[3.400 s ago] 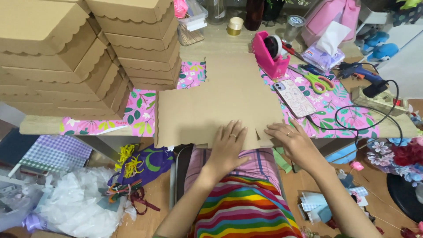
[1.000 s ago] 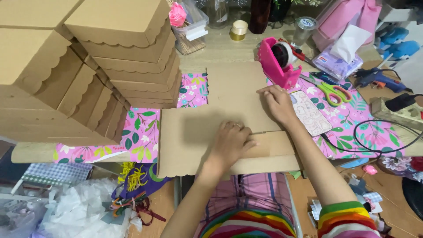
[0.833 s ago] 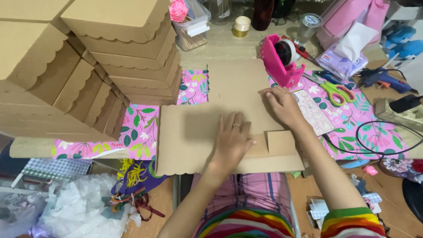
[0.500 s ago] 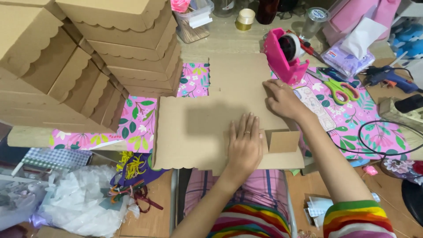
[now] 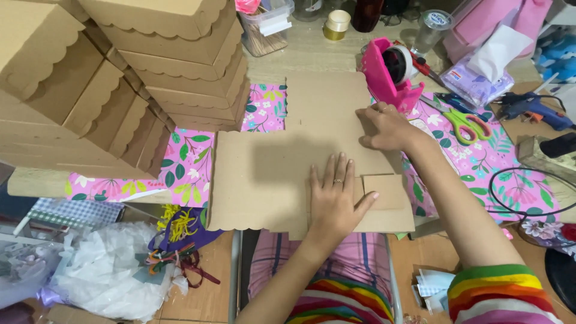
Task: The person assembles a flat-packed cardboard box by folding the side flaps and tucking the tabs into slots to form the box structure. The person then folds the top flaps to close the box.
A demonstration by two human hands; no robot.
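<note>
Stack of finished scalloped brown boxes [image 5: 120, 78], far left of fingers, well apart. Flat die-cut cardboard sheet [image 5: 270, 174] on floral-covered surface [image 5: 186, 162], long axis left-right, directly under both palms. Left hand [image 5: 336, 201] pressed flat on near-right part of sheet, fingers [image 5: 329, 174] spread narrow, holding nothing, thumb touching small right flap [image 5: 384, 192]. Right hand [image 5: 387, 127] nearer upper panel, fingers curled on its right edge, grip on edge not clear. Pink tape dispenser [image 5: 387, 75] just beyond right fingers. Green-handled scissors [image 5: 465, 123] right of them, apart.
</note>
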